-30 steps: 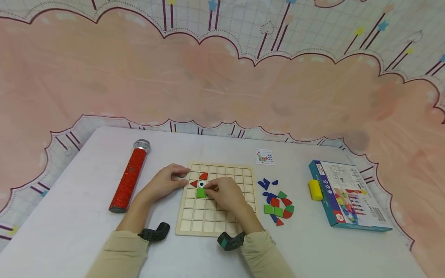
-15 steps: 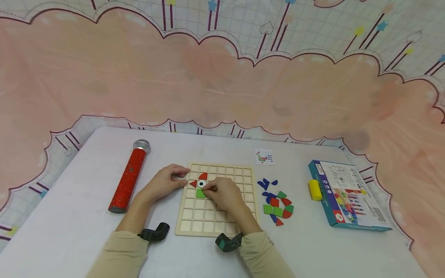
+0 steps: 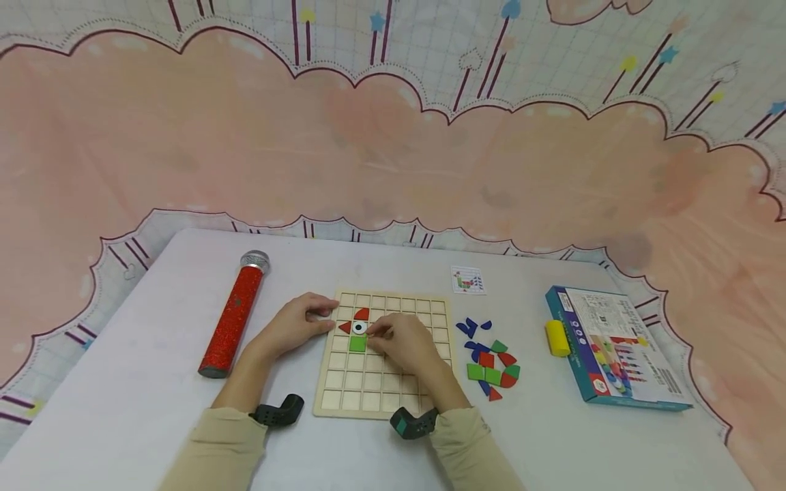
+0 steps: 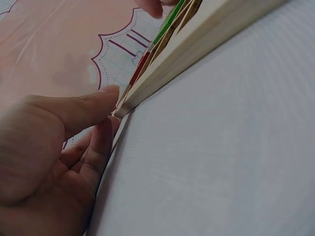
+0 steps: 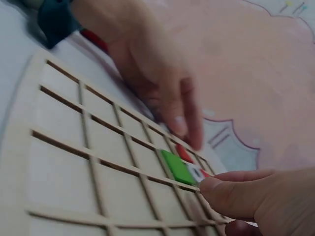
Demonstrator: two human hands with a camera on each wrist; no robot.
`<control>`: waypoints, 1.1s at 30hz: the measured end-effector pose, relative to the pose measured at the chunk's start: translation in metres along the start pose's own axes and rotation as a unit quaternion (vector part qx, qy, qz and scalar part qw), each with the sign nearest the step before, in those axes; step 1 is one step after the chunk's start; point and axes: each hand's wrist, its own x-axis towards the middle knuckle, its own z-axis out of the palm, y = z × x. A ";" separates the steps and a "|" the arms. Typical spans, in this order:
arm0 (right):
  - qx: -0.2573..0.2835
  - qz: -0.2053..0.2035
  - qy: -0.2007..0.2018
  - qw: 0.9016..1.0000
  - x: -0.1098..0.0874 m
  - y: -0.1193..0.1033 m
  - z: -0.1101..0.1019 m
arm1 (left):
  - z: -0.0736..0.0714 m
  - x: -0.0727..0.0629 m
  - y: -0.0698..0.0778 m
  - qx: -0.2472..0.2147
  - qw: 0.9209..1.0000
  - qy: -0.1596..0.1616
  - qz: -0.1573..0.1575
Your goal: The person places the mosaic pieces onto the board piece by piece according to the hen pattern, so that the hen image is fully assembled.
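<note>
The wooden grid board [image 3: 344,402] lies on the white table, with a red quarter-circle tile [image 3: 361,314], a red triangle tile [image 3: 345,327] and a green square tile [image 3: 357,344] in its upper left cells. Among them is a white eye tile [image 3: 359,327] with a black dot. Thumb and index finger of my right hand [image 3: 405,344] pinch at this tile's right edge; the right wrist view shows the thumb tip [image 5: 211,185] right against it. My left hand [image 3: 297,324] holds the board by its upper left edge, fingertips at the corner in the left wrist view.
Several blue, red and green tiles [image 3: 493,376] lie right of the board. A small pattern card [image 3: 468,280] is behind them. Farther right are a yellow cylinder [image 3: 557,338] and a blue box [image 3: 620,348]. A red glittery microphone [image 3: 232,320] lies at the left.
My right fingertips have shifted slightly to the right over the eye tile, now at its right edge. The head view has tilted slightly. The left hand keeps its place at the board.
</note>
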 end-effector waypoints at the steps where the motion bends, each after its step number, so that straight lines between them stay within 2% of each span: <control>1: 0.002 -0.001 0.002 1.000 0.000 0.003 -0.004 | 0.000 0.000 0.000 0.001 1.000 0.002 0.003; 9: 0.049 0.004 0.032 0.998 -0.004 0.040 -0.058 | 0.007 -0.001 -0.002 -0.011 1.000 0.004 -0.016; 14: 0.015 0.019 0.019 1.000 -0.022 0.076 -0.092 | 0.007 0.000 -0.001 -0.007 1.000 0.006 -0.006; 17: -0.007 0.031 -0.010 0.999 -0.037 0.094 -0.105 | 0.004 0.000 0.000 -0.002 1.000 0.009 -0.005; 21: -0.008 0.038 -0.064 0.997 -0.056 0.113 -0.112 | 0.001 -0.002 -0.002 0.005 1.000 0.009 -0.007; 25: -0.005 0.024 -0.099 0.995 -0.068 0.122 -0.111 | 0.000 -0.003 -0.002 0.004 1.000 0.009 -0.006; 33: -0.015 0.008 -0.107 0.994 -0.075 0.127 -0.102 | 0.001 -0.003 0.000 0.002 1.000 0.006 -0.007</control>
